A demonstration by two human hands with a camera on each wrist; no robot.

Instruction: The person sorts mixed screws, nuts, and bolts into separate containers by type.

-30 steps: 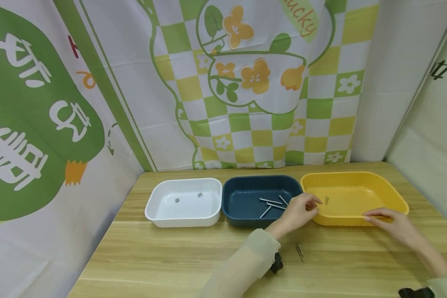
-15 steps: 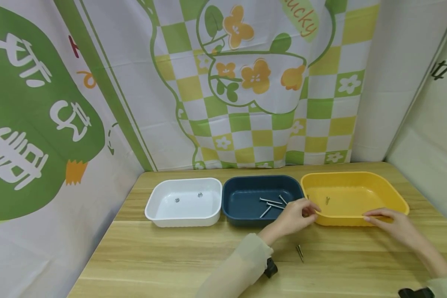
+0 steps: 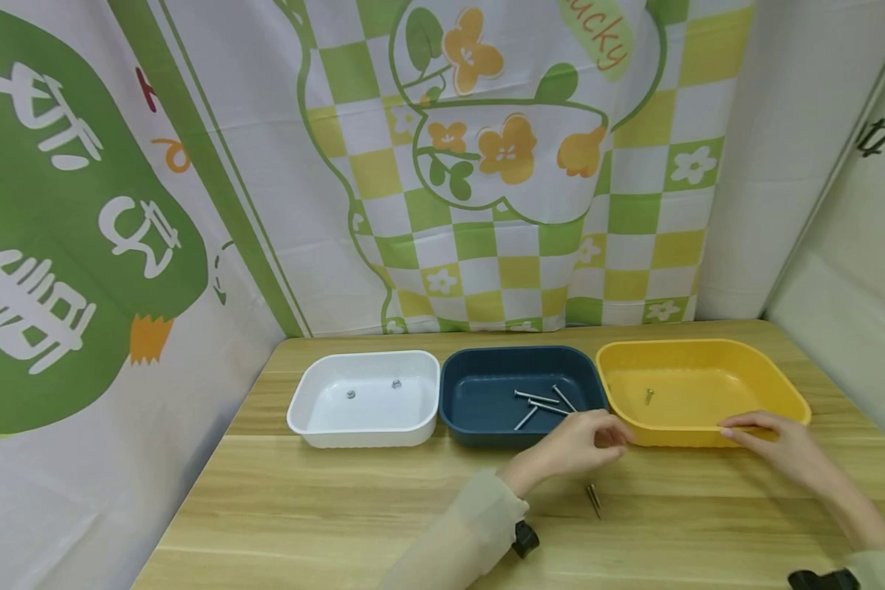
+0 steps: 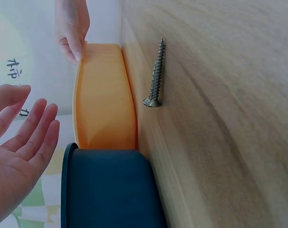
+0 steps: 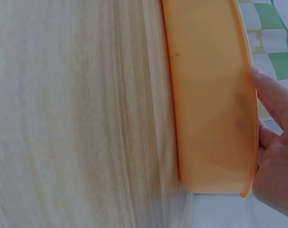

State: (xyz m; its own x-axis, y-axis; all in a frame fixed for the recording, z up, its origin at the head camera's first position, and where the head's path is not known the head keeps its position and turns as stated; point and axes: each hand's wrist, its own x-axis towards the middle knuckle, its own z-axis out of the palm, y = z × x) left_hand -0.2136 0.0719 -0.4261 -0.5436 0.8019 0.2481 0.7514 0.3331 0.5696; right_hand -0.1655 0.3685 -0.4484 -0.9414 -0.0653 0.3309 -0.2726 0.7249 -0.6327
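Observation:
My left hand [image 3: 577, 442] hovers just in front of the gap between the dark blue tray [image 3: 479, 437] and the yellow tray [image 3: 678, 437]. In the left wrist view, its fingers [image 4: 38, 127] are loosely spread and hold nothing. My right hand [image 3: 778, 447] pinches the yellow tray's front rim, with the thumb outside and fingers over the edge, as the right wrist view also shows. A brass-coloured screw [image 3: 593, 501], perhaps two lying together, rests on the table below my left hand. Another small screw [image 3: 649, 397] stands out inside the yellow tray.
Several long silver screws [image 3: 537, 400] lie in the blue tray. At the left, the white tray [image 3: 369, 440] holds two small metal nuts [image 3: 351, 395]. All three trays stand in a row on the wooden table [image 3: 324, 508], before a patterned cloth [image 3: 516, 270].
My left hand has drawn back from over the yellow tray's left end, moving toward me and slightly left. The right hand stays at the rim.

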